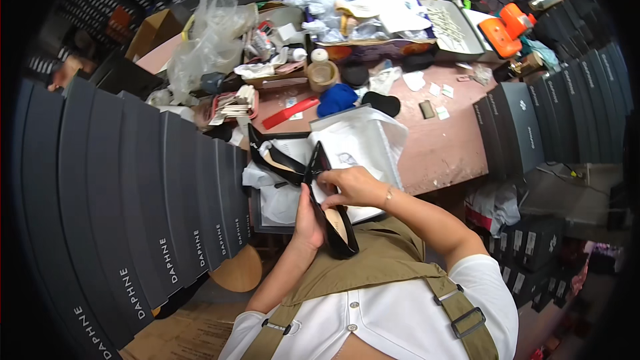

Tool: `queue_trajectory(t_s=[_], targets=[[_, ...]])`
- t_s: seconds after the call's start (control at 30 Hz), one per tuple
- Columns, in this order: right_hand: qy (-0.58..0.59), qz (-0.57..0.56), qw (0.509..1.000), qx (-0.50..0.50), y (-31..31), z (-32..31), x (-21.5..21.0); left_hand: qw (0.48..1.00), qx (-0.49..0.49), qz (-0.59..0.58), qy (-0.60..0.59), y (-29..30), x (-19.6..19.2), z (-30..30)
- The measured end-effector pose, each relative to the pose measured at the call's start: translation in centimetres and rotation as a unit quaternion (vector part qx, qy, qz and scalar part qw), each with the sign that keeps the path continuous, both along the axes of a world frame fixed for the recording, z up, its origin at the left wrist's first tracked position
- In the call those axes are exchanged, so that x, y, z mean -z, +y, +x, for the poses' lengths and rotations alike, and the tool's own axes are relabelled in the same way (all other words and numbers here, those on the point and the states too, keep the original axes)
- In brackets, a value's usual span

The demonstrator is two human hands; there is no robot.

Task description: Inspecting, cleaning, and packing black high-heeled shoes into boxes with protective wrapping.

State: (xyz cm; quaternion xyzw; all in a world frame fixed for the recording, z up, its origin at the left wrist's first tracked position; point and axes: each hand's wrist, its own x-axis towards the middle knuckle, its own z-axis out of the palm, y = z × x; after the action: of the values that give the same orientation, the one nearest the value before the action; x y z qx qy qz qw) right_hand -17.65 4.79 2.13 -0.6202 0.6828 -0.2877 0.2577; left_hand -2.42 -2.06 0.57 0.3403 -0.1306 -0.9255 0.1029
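Observation:
My left hand [309, 219] grips a black high-heeled shoe [333, 223] from below, holding it over my lap with its tan insole showing. My right hand [351, 187] pinches the shoe's upper edge near the heel strap. A second black shoe [272, 157] lies just beyond in an open shoe box [261, 217] lined with white tissue paper [363, 137].
A tall stack of dark grey shoe boxes [133, 200] fills the left side. More dark boxes [520, 127] stand at the right of the pink worktable [440, 150]. The table's far part holds a tape roll [322, 75], a red strip [291, 113], clear bags [210, 33] and an orange tool [508, 28].

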Motion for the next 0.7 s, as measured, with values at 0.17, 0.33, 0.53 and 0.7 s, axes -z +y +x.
queue_trajectory(t_s=[0.17,0.33,0.53,0.7], targets=[[0.091,0.022,0.995,0.015,0.4,2.0,1.9,0.998,0.044,0.045,0.003,1.0,1.2,1.5],[0.201,-0.050,0.978,-0.010,1.2,3.4,3.5,0.999,0.034,0.028,0.003,1.4,-0.1,1.3],[0.210,-0.133,0.965,0.082,3.8,2.8,-0.2,0.998,-0.052,0.030,-0.034,-0.8,2.5,2.4],[-0.128,0.054,0.983,0.116,2.7,2.3,-0.6,0.999,-0.038,-0.007,0.003,-0.8,2.4,1.9]])
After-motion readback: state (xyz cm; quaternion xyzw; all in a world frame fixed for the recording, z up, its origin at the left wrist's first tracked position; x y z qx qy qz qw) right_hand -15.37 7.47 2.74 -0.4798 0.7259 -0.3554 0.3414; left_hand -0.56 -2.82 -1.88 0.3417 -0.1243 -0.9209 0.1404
